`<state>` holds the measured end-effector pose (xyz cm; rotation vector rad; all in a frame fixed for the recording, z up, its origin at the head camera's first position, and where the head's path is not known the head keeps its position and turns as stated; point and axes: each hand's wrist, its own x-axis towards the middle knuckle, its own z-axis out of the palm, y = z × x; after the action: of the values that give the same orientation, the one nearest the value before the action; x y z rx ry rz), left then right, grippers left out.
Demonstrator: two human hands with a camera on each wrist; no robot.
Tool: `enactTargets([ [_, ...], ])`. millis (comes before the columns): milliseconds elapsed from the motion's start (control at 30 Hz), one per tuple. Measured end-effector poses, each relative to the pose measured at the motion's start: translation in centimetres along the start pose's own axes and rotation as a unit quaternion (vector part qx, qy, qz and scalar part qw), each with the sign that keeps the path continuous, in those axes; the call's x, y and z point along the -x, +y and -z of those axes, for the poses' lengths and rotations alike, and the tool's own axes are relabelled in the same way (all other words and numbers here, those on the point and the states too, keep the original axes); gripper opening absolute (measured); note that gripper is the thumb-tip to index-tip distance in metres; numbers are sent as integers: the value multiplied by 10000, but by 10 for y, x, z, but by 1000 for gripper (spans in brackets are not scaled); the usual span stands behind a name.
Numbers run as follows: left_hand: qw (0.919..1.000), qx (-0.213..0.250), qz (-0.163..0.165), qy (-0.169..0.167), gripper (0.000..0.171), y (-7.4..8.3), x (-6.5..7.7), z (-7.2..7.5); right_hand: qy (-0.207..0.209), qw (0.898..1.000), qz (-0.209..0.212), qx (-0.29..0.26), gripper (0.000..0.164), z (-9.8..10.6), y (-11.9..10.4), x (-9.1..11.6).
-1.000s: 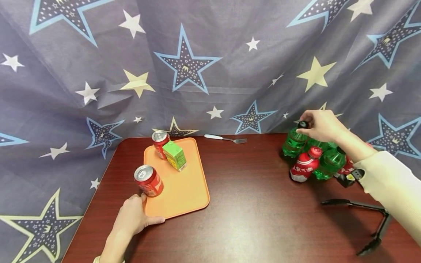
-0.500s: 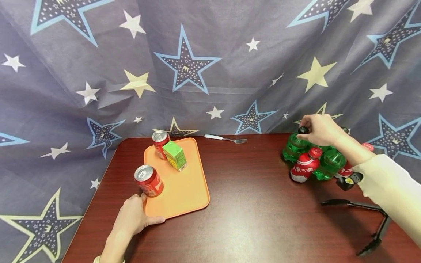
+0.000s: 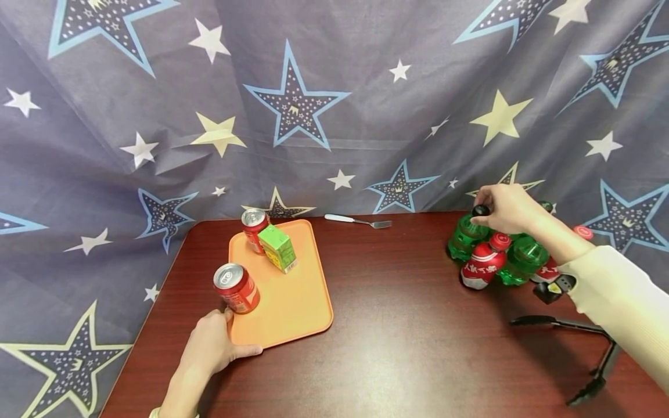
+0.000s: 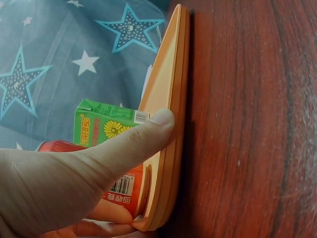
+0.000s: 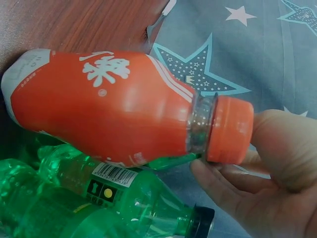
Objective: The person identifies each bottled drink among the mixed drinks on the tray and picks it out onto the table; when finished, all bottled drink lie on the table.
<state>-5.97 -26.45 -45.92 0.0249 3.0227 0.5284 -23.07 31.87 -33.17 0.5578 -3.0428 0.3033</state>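
My left hand grips the near-left corner of an orange tray. In the left wrist view, its thumb presses the tray's rim. A red can stands on the tray near that hand. Behind it are another red can and a green drink carton. At the far right, my right hand pinches the black cap of a green soda bottle. In the right wrist view a red bottle partly hides those fingertips, with green bottles beside it.
Other green bottles and red-labelled bottles cluster under my right forearm. A fork with a white handle lies at the table's back edge. A black folding stand lies at the right. A starry curtain hangs behind the table.
My right hand has moved down slightly with the green bottle it holds, bringing it lower beside the other bottles. My left hand and the tray have stayed in place.
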Motion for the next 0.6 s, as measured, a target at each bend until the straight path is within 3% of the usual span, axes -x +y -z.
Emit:
enactTargets([
  [600, 9999, -2, -61, -117, 98, -5, -6, 1, -22, 9999, 151, -64, 33, -5, -6, 2],
])
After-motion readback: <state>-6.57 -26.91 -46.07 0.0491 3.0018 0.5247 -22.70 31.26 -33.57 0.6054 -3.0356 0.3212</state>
